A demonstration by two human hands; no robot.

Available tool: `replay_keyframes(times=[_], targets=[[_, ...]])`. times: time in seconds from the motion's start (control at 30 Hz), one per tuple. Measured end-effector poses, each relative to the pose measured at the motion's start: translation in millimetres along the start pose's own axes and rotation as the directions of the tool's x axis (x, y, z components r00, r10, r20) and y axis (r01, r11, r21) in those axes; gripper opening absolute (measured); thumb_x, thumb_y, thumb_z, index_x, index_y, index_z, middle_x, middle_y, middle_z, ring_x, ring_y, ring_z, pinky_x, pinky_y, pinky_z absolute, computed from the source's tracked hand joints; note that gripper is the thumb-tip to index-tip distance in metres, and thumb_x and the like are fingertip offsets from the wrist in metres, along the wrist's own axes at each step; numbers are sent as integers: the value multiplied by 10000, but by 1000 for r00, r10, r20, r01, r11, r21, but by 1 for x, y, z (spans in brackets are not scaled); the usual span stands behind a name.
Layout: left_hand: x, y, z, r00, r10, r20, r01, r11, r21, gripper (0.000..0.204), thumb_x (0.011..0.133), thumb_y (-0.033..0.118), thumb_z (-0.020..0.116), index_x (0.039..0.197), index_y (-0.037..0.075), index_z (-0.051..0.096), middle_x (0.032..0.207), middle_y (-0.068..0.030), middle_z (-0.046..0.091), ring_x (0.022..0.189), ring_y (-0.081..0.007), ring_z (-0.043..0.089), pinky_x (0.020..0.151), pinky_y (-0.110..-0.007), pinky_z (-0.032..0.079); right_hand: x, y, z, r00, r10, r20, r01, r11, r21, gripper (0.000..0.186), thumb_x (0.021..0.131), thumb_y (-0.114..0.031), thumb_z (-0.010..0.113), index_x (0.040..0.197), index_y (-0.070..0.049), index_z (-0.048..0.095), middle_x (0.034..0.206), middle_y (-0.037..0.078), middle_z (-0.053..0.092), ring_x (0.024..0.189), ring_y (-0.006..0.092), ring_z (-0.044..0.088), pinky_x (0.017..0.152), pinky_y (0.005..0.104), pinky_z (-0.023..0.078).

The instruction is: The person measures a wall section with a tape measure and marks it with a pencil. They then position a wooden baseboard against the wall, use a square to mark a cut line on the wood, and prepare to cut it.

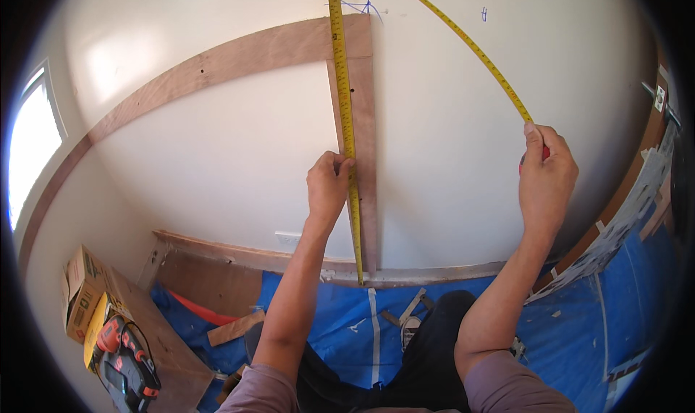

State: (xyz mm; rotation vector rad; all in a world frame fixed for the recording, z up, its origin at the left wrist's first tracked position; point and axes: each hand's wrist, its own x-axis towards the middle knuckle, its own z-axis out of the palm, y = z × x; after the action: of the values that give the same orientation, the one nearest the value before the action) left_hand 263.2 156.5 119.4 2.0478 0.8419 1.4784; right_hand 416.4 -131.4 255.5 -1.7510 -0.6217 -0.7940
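A yellow tape measure (pixel 346 116) runs upright along a wooden board (pixel 365 138) fixed to the white wall, its lower end down by the floor. My left hand (pixel 329 185) pinches the blade partway up, against the board's left side. Beyond the top of the view the blade bends over and comes back down on the right. There my right hand (pixel 548 170) grips the tape's red case, mostly hidden behind the fingers. A long horizontal board (pixel 210 69) meets the upright one at its top. Blue pen marks (pixel 368 7) show on the wall close to that corner.
Blue sheeting (pixel 347 333) covers the floor, with wood offcuts (pixel 237 328) on it. At the lower left, a wooden box (pixel 163 348) bears a cardboard carton (pixel 87 290) and an orange-and-black power tool (pixel 123 355). A wall outlet (pixel 287 237) sits low, left of the upright board.
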Motion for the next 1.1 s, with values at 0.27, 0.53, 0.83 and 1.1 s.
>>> replay_keyframes(times=[0.27, 0.53, 0.83, 1.1], targets=[[-5, -31, 6, 992, 119, 34, -123, 979, 160, 326, 979, 246, 794, 886, -50, 694, 793, -239, 737, 716, -411, 720, 683, -460, 566, 10, 29, 10, 990, -138, -19, 137, 989, -61, 365, 1066, -376, 641, 1109, -56, 810, 1013, 158, 756, 860, 304, 712, 813, 432, 550], [-27, -43, 9, 992, 44, 120, -62, 987, 150, 180, 973, 158, 764, 951, -18, 733, 848, -190, 772, 781, -355, 758, 741, -448, 598, 15, 36, 9, 999, -36, -5, 33, 962, -270, 485, 1005, -587, 624, 1209, -213, 855, 1220, 93, 800, 1198, 309, 719, 1045, 459, 549], [-22, -39, 4, 989, -13, 144, -9, 989, 151, 199, 997, 171, 764, 978, -26, 742, 807, -159, 771, 693, -263, 742, 696, -397, 600, 15, 44, 9, 993, -103, -48, 87, 960, -265, 476, 972, -589, 647, 1201, -230, 862, 1203, 107, 798, 1159, 304, 730, 1051, 459, 549], [-26, -44, 9, 990, 52, 132, -76, 979, 187, 208, 1002, 177, 762, 971, -27, 735, 790, -164, 764, 679, -264, 738, 689, -396, 598, 18, 48, 5, 997, -81, 13, 81, 966, -245, 537, 1010, -626, 605, 1249, -209, 847, 1200, 81, 793, 1192, 256, 703, 1110, 411, 493]])
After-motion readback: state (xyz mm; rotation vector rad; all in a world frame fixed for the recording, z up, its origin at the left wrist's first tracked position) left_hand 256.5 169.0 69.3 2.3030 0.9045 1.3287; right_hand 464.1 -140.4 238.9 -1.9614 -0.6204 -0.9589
